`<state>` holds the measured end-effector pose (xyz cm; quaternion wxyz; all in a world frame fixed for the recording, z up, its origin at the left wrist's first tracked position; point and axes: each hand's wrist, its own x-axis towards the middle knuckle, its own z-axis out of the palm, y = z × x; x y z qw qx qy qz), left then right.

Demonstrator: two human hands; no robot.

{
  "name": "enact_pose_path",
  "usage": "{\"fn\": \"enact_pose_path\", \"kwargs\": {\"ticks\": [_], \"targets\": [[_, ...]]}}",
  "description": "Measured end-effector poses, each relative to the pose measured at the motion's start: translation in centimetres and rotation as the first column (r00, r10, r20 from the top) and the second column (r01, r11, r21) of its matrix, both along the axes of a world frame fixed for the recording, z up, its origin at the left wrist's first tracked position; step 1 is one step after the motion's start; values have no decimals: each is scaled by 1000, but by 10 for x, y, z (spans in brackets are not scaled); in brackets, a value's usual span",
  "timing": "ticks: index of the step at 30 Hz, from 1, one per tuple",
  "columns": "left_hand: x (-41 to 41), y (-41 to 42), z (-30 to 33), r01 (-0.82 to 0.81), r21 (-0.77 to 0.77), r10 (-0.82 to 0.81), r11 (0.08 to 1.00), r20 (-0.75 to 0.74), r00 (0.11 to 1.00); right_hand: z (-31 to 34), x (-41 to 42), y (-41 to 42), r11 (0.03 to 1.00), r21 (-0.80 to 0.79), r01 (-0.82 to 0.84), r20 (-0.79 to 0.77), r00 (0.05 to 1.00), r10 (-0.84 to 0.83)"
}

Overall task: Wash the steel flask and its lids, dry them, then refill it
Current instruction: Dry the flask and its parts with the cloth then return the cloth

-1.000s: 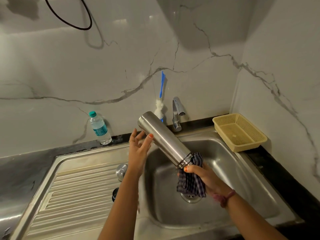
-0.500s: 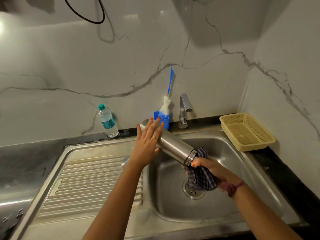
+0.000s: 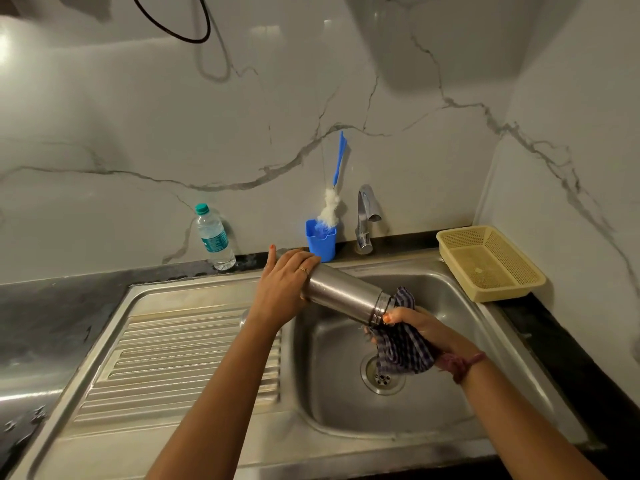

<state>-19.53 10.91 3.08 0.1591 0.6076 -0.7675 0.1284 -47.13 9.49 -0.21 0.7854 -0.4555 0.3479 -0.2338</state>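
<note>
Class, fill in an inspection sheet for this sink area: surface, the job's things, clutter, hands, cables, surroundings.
Surface: steel sink, ribbed drainboard.
Job's things: steel flask tilted over the basin, mouth low; checked cloth at its mouth; lids not seen.
Clutter: water bottle, blue cup holding a brush, yellow basket.
Hands: left hand grips the flask's base; right hand grips the cloth.
Cables: black cable on the wall.
Surroundings: marble wall, tap.
</note>
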Motion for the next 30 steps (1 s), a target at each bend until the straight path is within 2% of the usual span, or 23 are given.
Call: {"fn": "enact_pose_path", "kwargs": {"ticks": [7,12,17,24,30], "targets": [[5,8,-9,-198,85,213,977,-252,944,13,4,-3,993,-32,117,60,992,-115],[8,17,-13,-274,111,294,955,-463,836,16,20,-5,984,58,169,99,980,-174],[24,25,-15,-330,173,365,928,-598,714,11,41,-4,959,176,224,182,950,-256],[61,46,-20,-375,216,395,902,-765,508,4,75,2,956,204,212,201,946,-253],[97,64,-25,-355,290,383,889,-896,225,0,107,8,957,190,218,183,950,-253]]}}
